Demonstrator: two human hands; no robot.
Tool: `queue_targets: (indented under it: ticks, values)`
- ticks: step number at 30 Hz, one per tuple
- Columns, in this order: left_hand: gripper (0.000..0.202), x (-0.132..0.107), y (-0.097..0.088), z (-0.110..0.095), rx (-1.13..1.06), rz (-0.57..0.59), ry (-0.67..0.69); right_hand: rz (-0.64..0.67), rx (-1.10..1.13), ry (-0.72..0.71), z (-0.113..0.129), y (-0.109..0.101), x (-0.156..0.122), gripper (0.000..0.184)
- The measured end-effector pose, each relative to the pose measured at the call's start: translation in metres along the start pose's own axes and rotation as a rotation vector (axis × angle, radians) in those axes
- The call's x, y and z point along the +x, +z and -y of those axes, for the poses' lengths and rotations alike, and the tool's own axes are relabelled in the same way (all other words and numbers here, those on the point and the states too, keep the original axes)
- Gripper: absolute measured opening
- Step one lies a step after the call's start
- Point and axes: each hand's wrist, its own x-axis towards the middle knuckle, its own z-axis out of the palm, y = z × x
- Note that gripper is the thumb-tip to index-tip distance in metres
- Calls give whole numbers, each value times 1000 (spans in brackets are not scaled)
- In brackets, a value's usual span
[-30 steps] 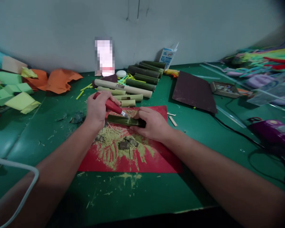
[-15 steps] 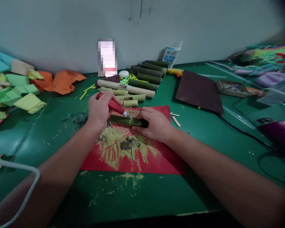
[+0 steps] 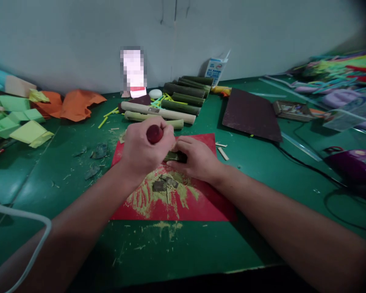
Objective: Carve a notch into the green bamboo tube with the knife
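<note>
My left hand (image 3: 143,148) is wrapped round a red-handled carving knife (image 3: 154,134). The butt of its handle points up toward me, and the blade is hidden behind the fist. With my right hand (image 3: 198,158) I grip a short green bamboo tube (image 3: 176,156), lying crosswise; its left part is covered by my left hand. Both hands are close together over a red sheet (image 3: 207,203). Pale bamboo dust and shavings (image 3: 143,193) are spread on that sheet, along with dark flakes of bark (image 3: 160,186).
Behind my hands lie several bamboo tubes (image 3: 186,90), some peeled pale. A phone (image 3: 133,71) leans on the wall near a drink carton (image 3: 215,71). Coloured paper (image 3: 82,105) is at left; a dark board (image 3: 251,114), cable (image 3: 311,166) and purple tool (image 3: 354,171) are at right.
My left hand has moved right and turned, bringing the knife from a slant to nearly upright, handle end toward me. My right hand still grips the bamboo tube. The view has shifted slightly.
</note>
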Motion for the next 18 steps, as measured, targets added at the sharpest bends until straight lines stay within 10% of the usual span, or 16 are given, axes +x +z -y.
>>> queue_targets:
  ticks: [10,18]
  values:
    - [22,14,-11,53,-424,-186,-327,18,-72,41,4,-1,3,26]
    - [19,17,-21,74,-482,-100,-631,3,-74,46,3,-1,3,24]
